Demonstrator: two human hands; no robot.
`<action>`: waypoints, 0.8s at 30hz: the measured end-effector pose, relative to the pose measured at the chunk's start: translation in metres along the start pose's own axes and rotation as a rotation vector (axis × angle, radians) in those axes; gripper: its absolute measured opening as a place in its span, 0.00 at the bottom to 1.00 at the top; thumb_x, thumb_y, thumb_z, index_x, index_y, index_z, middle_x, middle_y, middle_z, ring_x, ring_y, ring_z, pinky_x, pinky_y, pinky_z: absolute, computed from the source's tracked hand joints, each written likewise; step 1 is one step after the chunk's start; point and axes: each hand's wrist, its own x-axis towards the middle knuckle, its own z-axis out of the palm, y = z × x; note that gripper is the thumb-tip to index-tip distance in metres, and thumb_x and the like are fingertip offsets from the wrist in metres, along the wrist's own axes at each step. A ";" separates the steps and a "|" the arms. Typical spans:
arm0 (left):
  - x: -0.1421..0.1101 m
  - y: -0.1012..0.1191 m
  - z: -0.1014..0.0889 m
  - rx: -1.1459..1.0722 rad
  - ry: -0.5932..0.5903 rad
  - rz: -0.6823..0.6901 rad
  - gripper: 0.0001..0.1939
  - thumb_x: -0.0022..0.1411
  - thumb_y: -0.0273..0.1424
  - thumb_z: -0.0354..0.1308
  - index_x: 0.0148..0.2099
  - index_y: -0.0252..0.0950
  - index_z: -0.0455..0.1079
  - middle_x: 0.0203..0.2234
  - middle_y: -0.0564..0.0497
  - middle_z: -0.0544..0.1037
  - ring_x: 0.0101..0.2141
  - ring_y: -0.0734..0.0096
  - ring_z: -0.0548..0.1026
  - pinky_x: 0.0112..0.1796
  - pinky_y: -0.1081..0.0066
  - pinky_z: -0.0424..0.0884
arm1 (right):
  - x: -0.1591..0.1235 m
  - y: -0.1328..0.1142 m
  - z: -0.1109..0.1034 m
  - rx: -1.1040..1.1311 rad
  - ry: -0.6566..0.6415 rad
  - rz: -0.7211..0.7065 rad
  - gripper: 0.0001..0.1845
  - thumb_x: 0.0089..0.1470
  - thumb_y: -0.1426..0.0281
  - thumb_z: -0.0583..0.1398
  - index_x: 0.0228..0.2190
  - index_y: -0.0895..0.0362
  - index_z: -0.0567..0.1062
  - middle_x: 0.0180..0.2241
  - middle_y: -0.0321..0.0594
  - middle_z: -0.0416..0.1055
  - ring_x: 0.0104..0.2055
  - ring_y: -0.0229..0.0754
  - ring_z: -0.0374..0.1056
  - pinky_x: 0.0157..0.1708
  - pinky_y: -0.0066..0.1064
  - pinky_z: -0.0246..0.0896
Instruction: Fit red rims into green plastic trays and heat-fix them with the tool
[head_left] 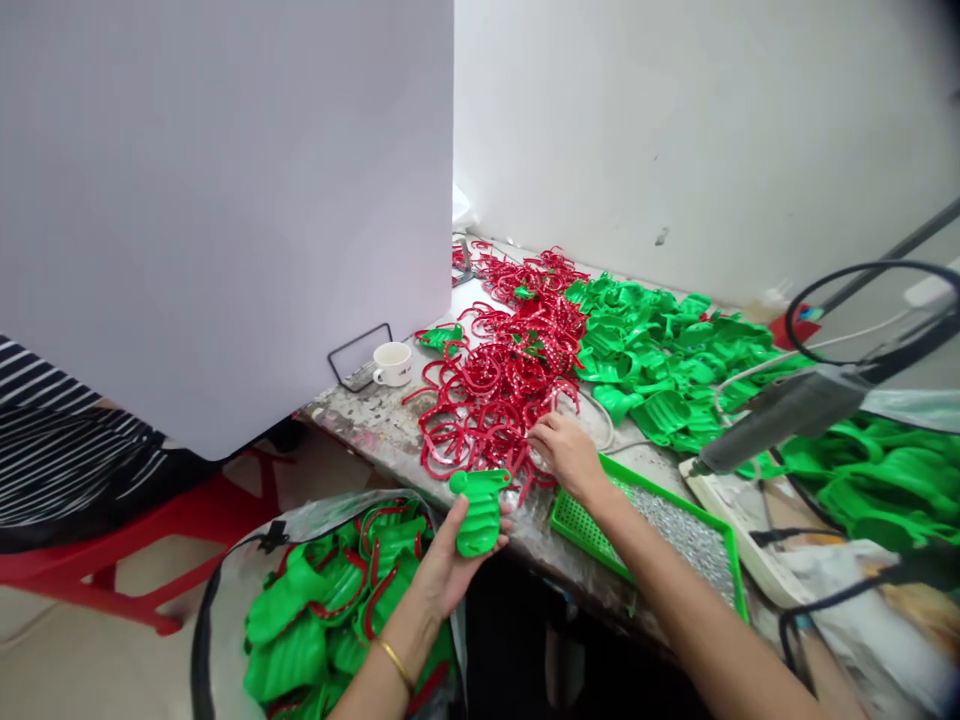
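My left hand (450,565) holds a green plastic tray-shaped piece (480,515) upright, palm up, above a plastic-lined bin (322,510). That bin is full of green pieces with red rims. My right hand (566,455) reaches into the edge of a heap of red perforated arch-shaped plastic frames (495,390), its fingertips among them. Whether those fingers grip a frame, I cannot tell. A large pile of loose green pieces (660,370) lies to the right of the red heap.
The stained workbench (375,420) runs along a white wall. A green tray of small silver parts (675,540) sits under my right forearm. A grey heat tool (780,425) with cables lies at right, beside more green pieces. A white cup (392,364) and a white board (225,200) stand at left.
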 end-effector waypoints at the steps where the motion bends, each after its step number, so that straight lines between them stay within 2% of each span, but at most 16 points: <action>1: 0.001 -0.001 -0.001 -0.017 -0.011 -0.008 0.23 0.61 0.43 0.53 0.48 0.28 0.71 0.43 0.38 0.77 0.42 0.60 0.75 0.46 0.62 0.68 | -0.008 0.000 -0.004 0.014 0.021 0.008 0.09 0.58 0.66 0.56 0.33 0.55 0.76 0.36 0.41 0.70 0.41 0.42 0.65 0.42 0.33 0.58; 5: 0.002 -0.008 0.005 -0.105 -0.092 -0.042 0.27 0.60 0.46 0.52 0.51 0.27 0.69 0.47 0.36 0.75 0.46 0.55 0.74 0.50 0.58 0.65 | -0.036 -0.002 -0.018 0.093 0.136 0.085 0.12 0.60 0.63 0.53 0.36 0.55 0.74 0.36 0.39 0.72 0.39 0.40 0.67 0.41 0.32 0.60; 9: 0.005 -0.015 0.020 -0.158 -0.170 -0.058 0.32 0.59 0.49 0.51 0.54 0.26 0.66 0.48 0.35 0.73 0.48 0.54 0.72 0.52 0.57 0.62 | -0.061 -0.018 -0.027 0.147 0.236 0.121 0.12 0.60 0.63 0.53 0.37 0.56 0.74 0.37 0.40 0.71 0.41 0.40 0.68 0.43 0.33 0.62; 13: 0.011 -0.022 0.034 -0.239 -0.208 -0.074 0.35 0.56 0.52 0.53 0.55 0.29 0.66 0.49 0.36 0.73 0.49 0.54 0.71 0.51 0.57 0.63 | -0.091 -0.045 -0.032 0.136 0.233 -0.025 0.10 0.58 0.70 0.57 0.41 0.52 0.74 0.39 0.40 0.71 0.43 0.41 0.66 0.44 0.35 0.61; 16: 0.011 -0.026 0.042 -0.265 -0.245 -0.088 0.37 0.54 0.52 0.55 0.55 0.29 0.65 0.50 0.37 0.73 0.51 0.54 0.69 0.52 0.58 0.63 | -0.112 -0.060 -0.031 0.108 0.224 -0.159 0.14 0.54 0.76 0.59 0.43 0.53 0.73 0.39 0.40 0.71 0.43 0.41 0.65 0.42 0.35 0.62; 20: 0.006 -0.032 0.047 -0.258 -0.320 -0.123 0.41 0.51 0.54 0.56 0.57 0.27 0.63 0.51 0.36 0.71 0.54 0.52 0.66 0.53 0.59 0.61 | -0.133 -0.062 -0.025 0.105 0.269 -0.217 0.22 0.51 0.81 0.60 0.47 0.53 0.71 0.39 0.42 0.71 0.42 0.42 0.65 0.41 0.36 0.62; 24: 0.003 -0.043 0.044 -0.250 -0.242 -0.125 0.35 0.51 0.50 0.60 0.54 0.31 0.66 0.49 0.41 0.74 0.52 0.55 0.68 0.53 0.60 0.62 | -0.148 -0.057 -0.015 0.104 0.293 -0.204 0.24 0.50 0.81 0.60 0.48 0.51 0.71 0.40 0.42 0.71 0.42 0.43 0.66 0.41 0.38 0.63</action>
